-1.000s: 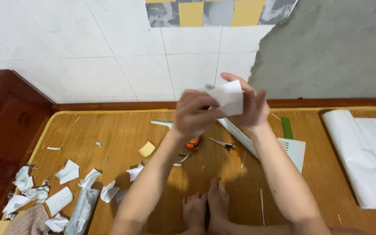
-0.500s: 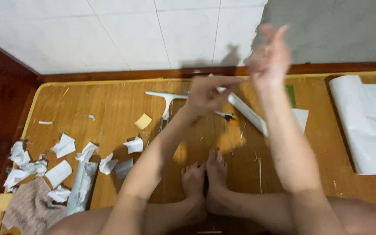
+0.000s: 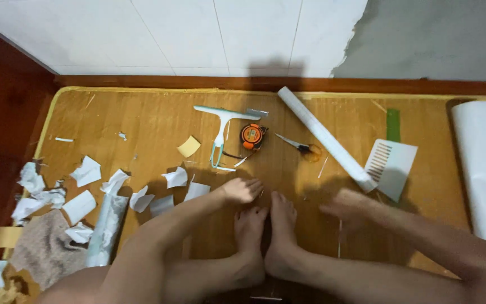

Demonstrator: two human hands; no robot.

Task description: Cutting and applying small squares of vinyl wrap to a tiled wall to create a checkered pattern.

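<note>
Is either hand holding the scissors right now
No, the scissors lie alone on the mat, while the left hand and right hand are lower down, both empty.

We saw no packages, signs or screens; only a white card (image 3: pixel 394 164) with brown stripes lay right.

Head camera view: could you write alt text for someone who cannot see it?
A seated person's empty left hand and blurred right hand hover low over a bamboo mat, above their bare feet. Beyond lie a squeegee, tape measure, scissors and paper scraps.
</note>
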